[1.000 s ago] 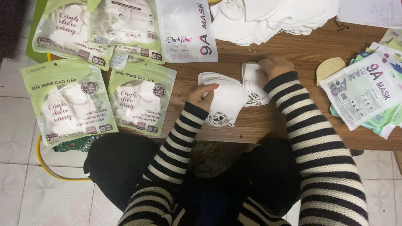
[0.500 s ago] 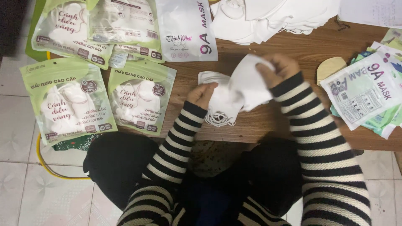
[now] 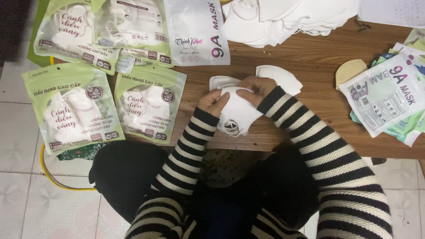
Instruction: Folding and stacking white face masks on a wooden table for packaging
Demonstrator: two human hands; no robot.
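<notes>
While both hands are brought together over the middle of the wooden table, a small stack of folded white masks is gripped between them. The left hand is closed on the stack's left edge, with the fingers curled over the top and the thumb underneath. The right hand is pressed onto the upper edge of the same stack, its fingers bent down over the fabric. The stack is held just above the near part of the table, and white ear loops are seen hanging from its lower side. Two more white masks are laid flat on the wood just behind the hands, partly hidden by them. Both forearms are covered by black and cream striped sleeves.

A large heap of loose white masks is piled at the far edge of the table. To the left, green packets with masks inside are spread over the table's corner and beyond it, and a white packet is placed beside them. At the right edge, a fanned pile of flat printed packets is kept, with a tan oval piece lying just beside it. Pale floor tiles are visible below the table.
</notes>
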